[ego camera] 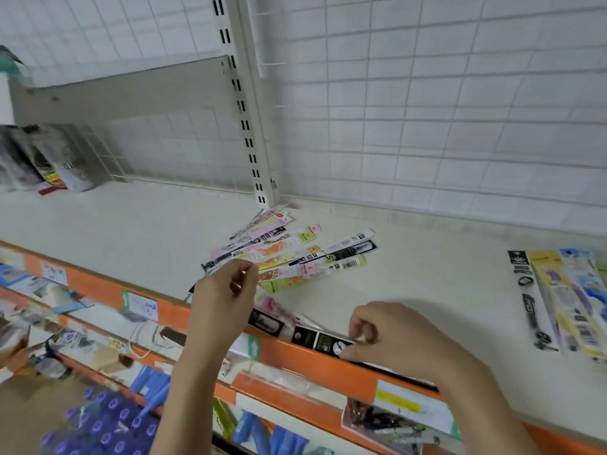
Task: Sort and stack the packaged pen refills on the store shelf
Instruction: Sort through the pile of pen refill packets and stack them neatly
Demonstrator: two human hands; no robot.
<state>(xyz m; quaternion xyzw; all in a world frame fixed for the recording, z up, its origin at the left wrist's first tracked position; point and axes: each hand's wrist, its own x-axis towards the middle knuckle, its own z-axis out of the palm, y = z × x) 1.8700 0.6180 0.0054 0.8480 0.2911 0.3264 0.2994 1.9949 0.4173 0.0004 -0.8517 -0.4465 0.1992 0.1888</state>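
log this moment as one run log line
left hand: pinching fanned refill packs | right hand: pinching black refill pack at shelf edge | sorted row: far right

A stationery shop, seemingly: white shelf (131,224) with orange price-label rail (312,359), wire-grid backing (427,110), packaged refills (289,254)

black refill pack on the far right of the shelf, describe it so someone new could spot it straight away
Start at the white shelf with the orange front edge and look to its far right, where a tidy row of long packs lies side by side. The black refill pack is the leftmost of that row, the only black one beside pale yellow and blue neighbours.
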